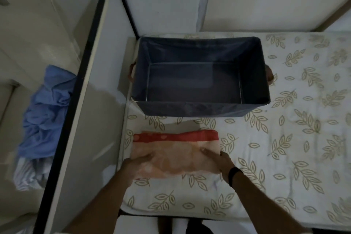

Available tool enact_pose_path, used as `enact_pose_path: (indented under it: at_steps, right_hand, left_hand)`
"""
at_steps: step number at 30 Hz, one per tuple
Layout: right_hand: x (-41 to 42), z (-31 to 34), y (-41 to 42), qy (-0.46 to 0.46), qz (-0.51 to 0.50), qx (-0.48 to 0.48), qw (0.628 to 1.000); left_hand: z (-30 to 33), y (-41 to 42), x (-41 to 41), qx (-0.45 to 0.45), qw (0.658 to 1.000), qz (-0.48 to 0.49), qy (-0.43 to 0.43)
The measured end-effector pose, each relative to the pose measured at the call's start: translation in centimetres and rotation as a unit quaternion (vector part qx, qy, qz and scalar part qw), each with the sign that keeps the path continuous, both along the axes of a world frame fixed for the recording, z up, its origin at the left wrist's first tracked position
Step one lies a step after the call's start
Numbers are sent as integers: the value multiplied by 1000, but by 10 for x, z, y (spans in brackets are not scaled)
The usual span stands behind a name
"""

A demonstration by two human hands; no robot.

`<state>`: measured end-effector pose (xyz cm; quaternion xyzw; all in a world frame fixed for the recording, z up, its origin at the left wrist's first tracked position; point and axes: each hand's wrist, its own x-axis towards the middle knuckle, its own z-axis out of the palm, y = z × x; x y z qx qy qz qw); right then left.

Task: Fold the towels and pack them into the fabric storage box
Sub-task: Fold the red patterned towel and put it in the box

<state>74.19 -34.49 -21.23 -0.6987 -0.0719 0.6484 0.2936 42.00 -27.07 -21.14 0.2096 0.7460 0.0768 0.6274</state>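
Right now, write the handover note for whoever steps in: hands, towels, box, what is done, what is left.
Left hand: grips the near left edge of the folded orange towel.
Right hand: grips its near right edge, thumb on top.
The towel lies folded on the leaf-print mattress, its red band toward the box.
Fabric storage box: dark blue, open, just beyond the towel, nothing visible inside.
Blue cloth pile: crumpled to the left, past the black-edged panel.
Done: this towel is folded.
Left: put it in the box, then fold and pack whatever towels are in the pile.

Both hands point(136, 165) point(222, 161) grip folded towel point(176, 150); storage box point(199, 108) beyond.
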Motion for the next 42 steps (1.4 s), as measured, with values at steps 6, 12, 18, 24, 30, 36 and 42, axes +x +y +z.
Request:
enact_pose_path:
  at_steps: [6, 12, 18, 24, 30, 36, 42]
  right_hand:
    - [31, 56, 7, 76, 36, 70, 994]
    - [60, 149, 43, 64, 104, 187, 975]
    - [91, 208, 125, 27, -1, 264, 964]
    - [105, 156, 200, -98, -54, 200, 973]
    - [105, 86, 229, -194, 30, 125, 973]
    - [82, 55, 210, -362, 264, -88, 890]
    - [50, 93, 203, -344, 237, 58, 907]
  left_hand:
    - [63, 23, 11, 64, 992, -79, -71]
    - [176, 78, 37, 142, 979, -116, -90]
    - [226, 163, 86, 256, 963, -64, -57]
    - [165, 220, 139, 325, 943, -23, 60]
    - [92, 234, 130, 252, 938, -180, 155]
    - [64, 225, 122, 146, 917, -264, 260]
    - [98, 215, 119, 246, 861, -339, 289]
